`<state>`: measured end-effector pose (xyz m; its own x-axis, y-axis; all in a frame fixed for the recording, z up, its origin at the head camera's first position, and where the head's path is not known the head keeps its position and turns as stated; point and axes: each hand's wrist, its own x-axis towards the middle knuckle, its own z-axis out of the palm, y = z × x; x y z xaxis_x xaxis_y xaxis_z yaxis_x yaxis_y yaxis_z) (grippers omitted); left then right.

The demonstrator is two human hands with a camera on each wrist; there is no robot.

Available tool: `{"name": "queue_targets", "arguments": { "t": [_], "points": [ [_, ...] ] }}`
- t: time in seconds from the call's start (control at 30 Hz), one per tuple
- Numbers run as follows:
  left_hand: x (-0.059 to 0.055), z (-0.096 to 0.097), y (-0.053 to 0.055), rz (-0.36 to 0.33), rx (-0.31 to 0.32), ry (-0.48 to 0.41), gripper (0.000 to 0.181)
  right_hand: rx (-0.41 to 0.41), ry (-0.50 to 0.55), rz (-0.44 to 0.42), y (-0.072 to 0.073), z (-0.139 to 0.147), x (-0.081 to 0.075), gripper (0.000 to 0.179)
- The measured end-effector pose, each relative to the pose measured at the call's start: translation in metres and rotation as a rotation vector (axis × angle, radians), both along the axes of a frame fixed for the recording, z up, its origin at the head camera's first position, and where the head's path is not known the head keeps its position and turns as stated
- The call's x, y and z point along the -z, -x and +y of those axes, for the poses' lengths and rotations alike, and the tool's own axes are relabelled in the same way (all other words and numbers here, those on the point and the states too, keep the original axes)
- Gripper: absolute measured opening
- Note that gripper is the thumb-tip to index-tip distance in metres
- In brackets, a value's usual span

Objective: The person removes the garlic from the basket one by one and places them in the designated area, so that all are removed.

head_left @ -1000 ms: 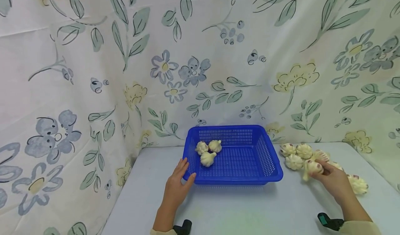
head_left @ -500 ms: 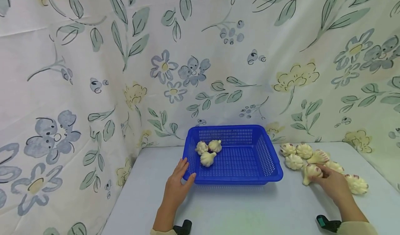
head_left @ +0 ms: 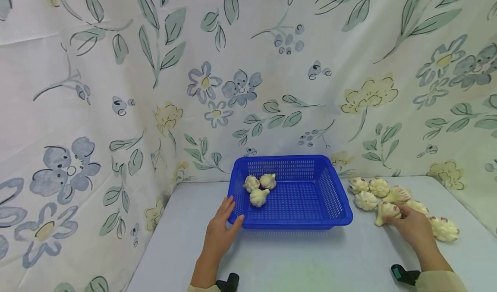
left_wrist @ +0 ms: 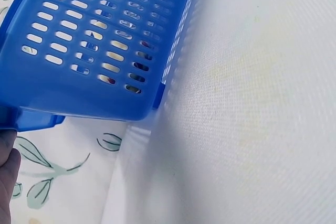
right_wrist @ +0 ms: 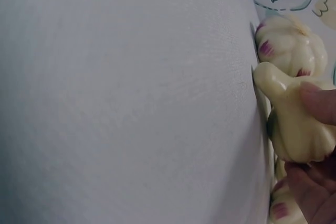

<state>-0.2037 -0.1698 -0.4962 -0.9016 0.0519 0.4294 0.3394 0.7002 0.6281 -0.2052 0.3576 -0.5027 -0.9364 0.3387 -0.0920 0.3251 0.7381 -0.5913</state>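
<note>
My right hand [head_left: 416, 228] pinches a garlic bulb [head_left: 389, 210], cream with purplish patches, between thumb and fingers. Its stem end points toward the near left in the head view. The right wrist view shows the thumb on top of this bulb [right_wrist: 299, 121] and fingers beneath it. At the front left corner of the blue plastic basket [head_left: 287, 223], my left hand [head_left: 220, 231] rests with fingers extended along the rim. Only fingertips [left_wrist: 6, 166] of that hand show in the left wrist view, right at the basket's rim. Inside the basket, three garlic bulbs [head_left: 258, 197] sit together at the left.
Several more garlic bulbs [head_left: 366, 200] lie in a cluster on the white table [head_left: 295, 262], right of the basket. One bulb [head_left: 444, 229] is at the cluster's right end, beyond my right hand. A floral curtain [head_left: 272, 67] hangs behind the table and along its left side.
My right hand and the pinched garlic bulb have shifted slightly down and the bulb has turned a little, uncovering a bulb behind. The left hand and basket have stayed put.
</note>
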Motion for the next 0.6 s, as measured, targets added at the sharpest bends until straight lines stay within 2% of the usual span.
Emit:
{"name": "queue_targets", "arguments": {
  "t": [0.27,0.6],
  "points": [
    [0.001,0.0006,0.0008,0.0,-0.003,0.01,0.06,0.0,-0.05,0.026,0.0001,-0.0057,-0.0063,0.082],
    [0.0009,0.001,-0.0007,0.008,-0.006,0.015,0.061,-0.017,-0.077,0.053,0.001,-0.0056,-0.0063,0.083]
  ]
}}
